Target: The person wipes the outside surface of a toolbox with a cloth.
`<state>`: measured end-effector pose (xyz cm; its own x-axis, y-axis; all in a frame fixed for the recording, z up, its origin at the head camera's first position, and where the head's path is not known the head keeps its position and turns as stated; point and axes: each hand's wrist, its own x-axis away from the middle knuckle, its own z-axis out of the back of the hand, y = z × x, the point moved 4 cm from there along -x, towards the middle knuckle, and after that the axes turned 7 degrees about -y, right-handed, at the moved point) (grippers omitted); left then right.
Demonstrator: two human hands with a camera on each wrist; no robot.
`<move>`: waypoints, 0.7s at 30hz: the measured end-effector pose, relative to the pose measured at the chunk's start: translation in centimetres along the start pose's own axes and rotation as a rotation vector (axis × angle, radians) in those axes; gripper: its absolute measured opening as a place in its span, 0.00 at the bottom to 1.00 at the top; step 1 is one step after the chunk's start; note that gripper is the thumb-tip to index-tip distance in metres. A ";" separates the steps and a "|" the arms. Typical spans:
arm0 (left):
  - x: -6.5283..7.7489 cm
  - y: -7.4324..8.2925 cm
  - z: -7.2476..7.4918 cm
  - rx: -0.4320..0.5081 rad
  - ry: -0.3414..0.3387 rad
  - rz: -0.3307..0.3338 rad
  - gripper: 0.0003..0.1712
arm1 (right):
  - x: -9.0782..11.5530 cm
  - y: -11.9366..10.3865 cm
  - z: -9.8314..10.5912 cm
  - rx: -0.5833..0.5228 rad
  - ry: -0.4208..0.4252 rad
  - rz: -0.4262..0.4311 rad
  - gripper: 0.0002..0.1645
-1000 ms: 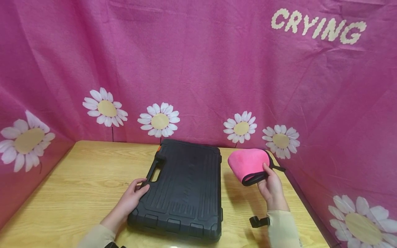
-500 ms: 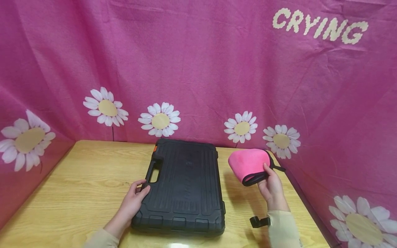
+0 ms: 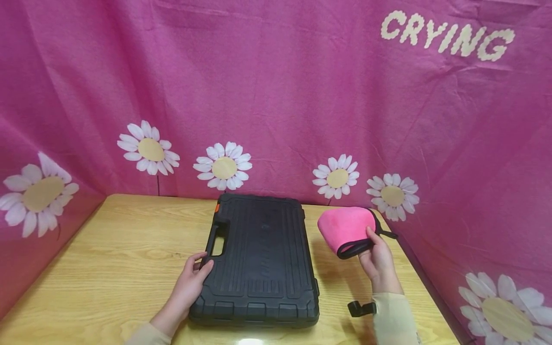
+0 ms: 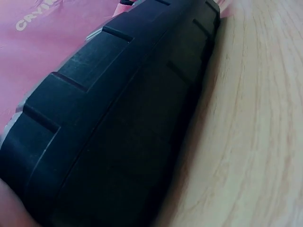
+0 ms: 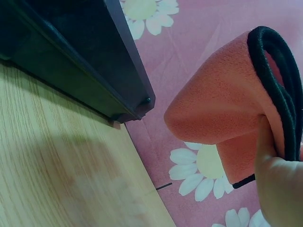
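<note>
Pinching the black case (image 3: 263,254) only at nine o'clock, your left grip (image 3: 188,282) could let it pivot; your right grip (image 3: 380,263) pinches pink cloth (image 3: 346,227).

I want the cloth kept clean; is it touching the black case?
Apart: the head view shows a strip of table between the pink cloth and the black case.

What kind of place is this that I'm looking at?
Probably a curtained-off tabletop booth indoors, though the room beyond isn't shown. What suggests it: a wood-grain table and pink fabric, printed with daisies, hanging behind the table and along both sides.
</note>
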<state>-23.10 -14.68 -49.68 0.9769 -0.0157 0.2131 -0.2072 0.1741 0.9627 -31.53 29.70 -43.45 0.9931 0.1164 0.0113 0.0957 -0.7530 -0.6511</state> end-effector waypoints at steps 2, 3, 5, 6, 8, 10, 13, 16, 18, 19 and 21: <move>-0.1 -0.1 0.0 0.000 -0.003 0.004 0.36 | 0.0 0.0 0.0 0.003 -0.010 0.004 0.14; -0.1 -0.1 0.0 -0.002 -0.006 0.008 0.36 | 0.0 -0.1 -0.1 0.006 -0.015 0.007 0.14; -0.1 -0.2 0.1 -0.007 -0.013 0.017 0.36 | 0.0 -0.1 -0.1 0.014 -0.020 0.013 0.15; -0.1 -0.2 0.1 -0.008 -0.017 0.020 0.37 | 0.0 -0.1 -0.1 0.025 -0.027 0.022 0.15; -0.2 -0.2 0.1 -0.003 -0.026 0.020 0.38 | 0.0 -0.2 -0.1 0.039 -0.037 0.035 0.15; -0.2 -0.2 0.1 0.000 -0.034 0.018 0.40 | 0.1 -0.3 -0.2 0.057 -0.043 0.045 0.16; -0.3 -0.2 0.1 0.014 -0.041 0.011 0.40 | 0.2 -0.6 -0.4 0.102 -0.026 0.054 0.15; -0.3 -0.2 0.1 0.020 -0.047 0.008 0.40 | 0.5 -0.9 -0.6 0.163 0.015 0.072 0.13; -0.3 -0.2 0.1 0.023 -0.051 0.004 0.39 | 0.7 -1.2 -0.8 0.226 0.048 0.078 0.10; -0.3 -0.2 0.1 0.023 -0.052 0.002 0.39 | 0.8 -1.4 -0.9 0.263 0.063 0.078 0.08; -0.3 -0.2 0.1 0.026 -0.056 -0.004 0.39 | 1.0 -1.6 -1.2 0.366 0.087 0.069 0.07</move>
<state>-23.37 -14.77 -49.97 0.9734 -0.0710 0.2179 -0.2058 0.1479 0.9674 -30.63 30.23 -41.52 0.9999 0.0062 0.0127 0.0141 -0.4739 -0.8805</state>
